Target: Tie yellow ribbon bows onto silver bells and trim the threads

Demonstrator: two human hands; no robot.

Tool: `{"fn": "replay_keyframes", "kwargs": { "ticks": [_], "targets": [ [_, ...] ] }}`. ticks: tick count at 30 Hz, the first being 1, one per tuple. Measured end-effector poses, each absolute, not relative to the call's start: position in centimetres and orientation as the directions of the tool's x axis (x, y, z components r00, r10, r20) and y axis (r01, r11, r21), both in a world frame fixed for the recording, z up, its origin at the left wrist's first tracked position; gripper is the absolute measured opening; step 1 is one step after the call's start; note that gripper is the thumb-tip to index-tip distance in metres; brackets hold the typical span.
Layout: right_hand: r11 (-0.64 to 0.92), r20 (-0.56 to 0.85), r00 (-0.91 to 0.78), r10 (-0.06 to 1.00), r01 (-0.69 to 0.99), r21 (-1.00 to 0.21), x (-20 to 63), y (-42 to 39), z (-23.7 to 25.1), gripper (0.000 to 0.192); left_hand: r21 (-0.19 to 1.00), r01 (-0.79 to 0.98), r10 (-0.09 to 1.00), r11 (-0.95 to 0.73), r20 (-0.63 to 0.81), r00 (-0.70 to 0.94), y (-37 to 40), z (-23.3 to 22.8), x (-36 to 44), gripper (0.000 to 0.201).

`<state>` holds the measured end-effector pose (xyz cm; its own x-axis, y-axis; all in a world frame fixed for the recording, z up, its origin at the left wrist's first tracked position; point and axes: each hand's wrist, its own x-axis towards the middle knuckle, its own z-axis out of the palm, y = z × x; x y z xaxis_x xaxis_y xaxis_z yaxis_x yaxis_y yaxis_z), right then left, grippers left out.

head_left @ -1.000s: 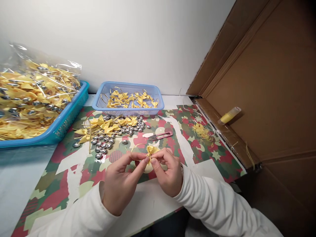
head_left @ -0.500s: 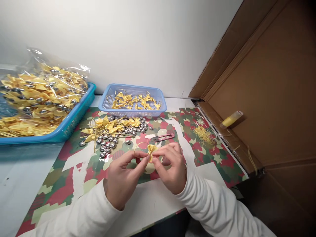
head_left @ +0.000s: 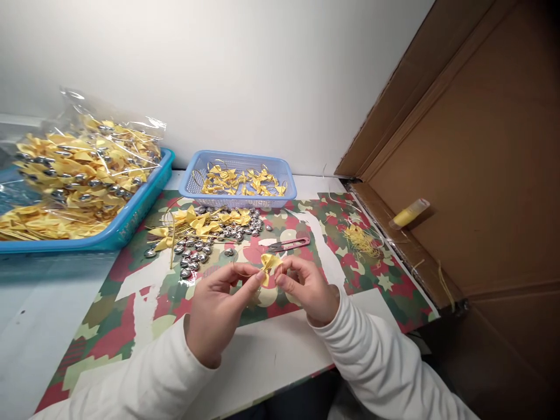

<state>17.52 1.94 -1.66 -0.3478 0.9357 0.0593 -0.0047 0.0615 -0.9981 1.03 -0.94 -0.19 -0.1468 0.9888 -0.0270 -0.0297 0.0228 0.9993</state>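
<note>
Just in front of the pink thread snips (head_left: 287,244), left hand (head_left: 219,306) and right hand (head_left: 306,287) both pinch a small yellow satin ribbon bow (head_left: 269,262); it looks light, soft, crushable, best gripped at its knot.

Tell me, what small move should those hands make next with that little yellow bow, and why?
Probably draw the thin gold loop snug: both hands, left hand and right hand, pinch the yellow bow between them above the mat, and the loop hangs loose beside it.

White wall (head_left: 219,70), cardboard panel (head_left: 481,146) right.
</note>
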Motion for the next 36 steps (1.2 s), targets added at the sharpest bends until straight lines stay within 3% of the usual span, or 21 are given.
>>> {"fn": "replay_keyframes", "kwargs": {
  "ticks": [5, 10, 19, 22, 25, 27, 28, 30, 31, 33, 36],
  "targets": [
    [0.098, 0.117, -0.387, 0.915, -0.069, -0.993, 17.0, 2.0, -2.4, 0.043, 0.961, -0.225, 0.985, 0.161, -0.172, -0.029, -0.8, -0.3, 1.2, 0.025],
    [0.121, 0.138, -0.309, 0.941, -0.074, -0.990, 16.7, 1.9, -2.9, 0.036, 0.951, -0.253, 0.984, 0.177, -0.172, 0.040, -0.7, -0.4, 1.2, 0.025],
    [0.206, 0.198, -0.177, 0.964, 0.030, -0.978, 17.3, 1.5, -2.0, 0.032, 0.999, -0.013, 0.997, 0.030, -0.031, -0.076, -0.7, -0.5, 1.1, 0.019],
    [0.415, 0.394, -0.183, 0.901, 0.095, -0.905, 17.6, 1.3, -1.0, 0.031, 0.996, 0.091, 0.995, -0.014, 0.023, -0.099, -0.5, -0.4, 0.9, 0.018],
    [0.746, 0.693, -0.278, 0.665, 0.214, -0.631, 18.2, 1.1, -0.3, 0.032, 0.968, 0.227, 0.985, -0.109, 0.135, -0.103, -0.3, -0.3, 0.6, 0.014],
    [0.813, 0.795, -0.211, 0.569, 0.291, -0.505, 18.8, 1.2, -0.2, 0.035, 0.928, 0.313, 0.970, -0.202, 0.233, -0.065, -0.3, -0.3, 0.3, 0.011],
    [0.789, 0.802, -0.127, 0.584, 0.321, -0.524, 19.0, 1.4, -0.2, 0.035, 0.904, 0.345, 0.961, -0.251, 0.276, -0.024, -0.2, -0.3, 0.1, 0.011],
    [0.646, 0.691, 0.059, 0.721, 0.305, -0.700, 19.3, 1.9, -0.3, 0.033, 0.854, 0.391, 0.938, -0.343, 0.334, 0.093, -0.1, -0.2, 0.0, 0.010],
    [0.560, 0.593, 0.064, 0.803, 0.264, -0.786, 19.3, 2.2, -0.3, 0.030, 0.830, 0.408, 0.924, -0.381, 0.348, 0.157, 0.0, -0.3, -0.1, 0.010],
    [0.413, 0.407, -0.071, 0.911, 0.196, -0.889, 19.1, 2.7, -0.4, 0.026, 0.786, 0.435, 0.897, -0.438, 0.354, 0.264, 0.0, -0.3, -0.1, 0.011],
    [0.291, 0.228, -0.327, 0.917, 0.157, -0.944, 18.6, 3.0, -0.5, 0.028, 0.742, 0.461, 0.868, -0.487, 0.352, 0.351, 0.1, -0.4, -0.1, 0.013]
  ]
}}
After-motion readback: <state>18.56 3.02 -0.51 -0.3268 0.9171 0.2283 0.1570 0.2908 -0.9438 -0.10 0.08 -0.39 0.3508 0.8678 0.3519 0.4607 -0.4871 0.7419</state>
